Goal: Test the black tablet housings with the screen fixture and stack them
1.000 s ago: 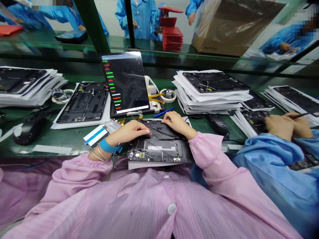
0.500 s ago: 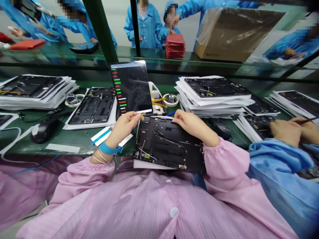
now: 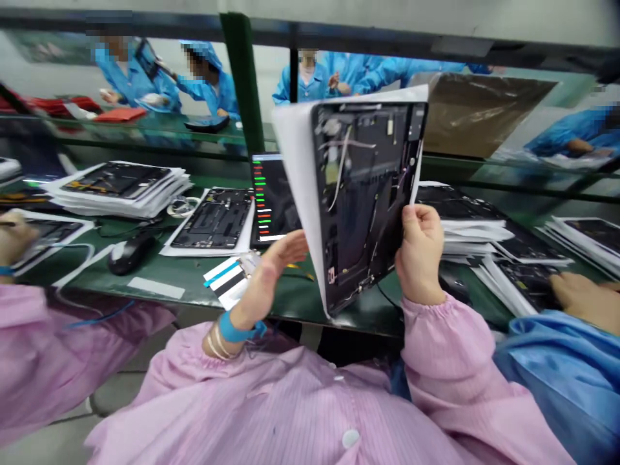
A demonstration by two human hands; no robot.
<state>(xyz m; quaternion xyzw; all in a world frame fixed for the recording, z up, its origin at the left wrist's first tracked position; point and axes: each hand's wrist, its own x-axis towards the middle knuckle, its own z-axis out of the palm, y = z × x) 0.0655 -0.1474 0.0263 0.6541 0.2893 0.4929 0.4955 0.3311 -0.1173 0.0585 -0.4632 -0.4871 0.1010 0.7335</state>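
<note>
A black tablet housing (image 3: 368,194) with thin cables on its inner face stands upright before me, slightly blurred. White sheet material (image 3: 301,168) lies against its back. My right hand (image 3: 421,248) grips the housing's right edge, thumb in front and fingers curled. At the left, my left hand (image 3: 274,268) has its fingers stretched out, close to the white sheet; whether the fingertips touch it I cannot tell. A lit screen with coloured lines of text (image 3: 266,200) is partly hidden behind the sheet. A white card with blue and black stripes (image 3: 230,281) lies by my left wrist.
Another housing on white sheets (image 3: 213,219) lies left of the screen. Stacks of housings and sheets stand left (image 3: 116,187) and right (image 3: 465,226). A black mouse (image 3: 132,252) sits at left. Co-workers' hands work at both sides (image 3: 586,297). A green post (image 3: 245,84) rises behind.
The housing has been lifted from its low tilt near the bench edge to upright, together with the white sheet. My left hand has left its upper edge and opened. The view has shifted.
</note>
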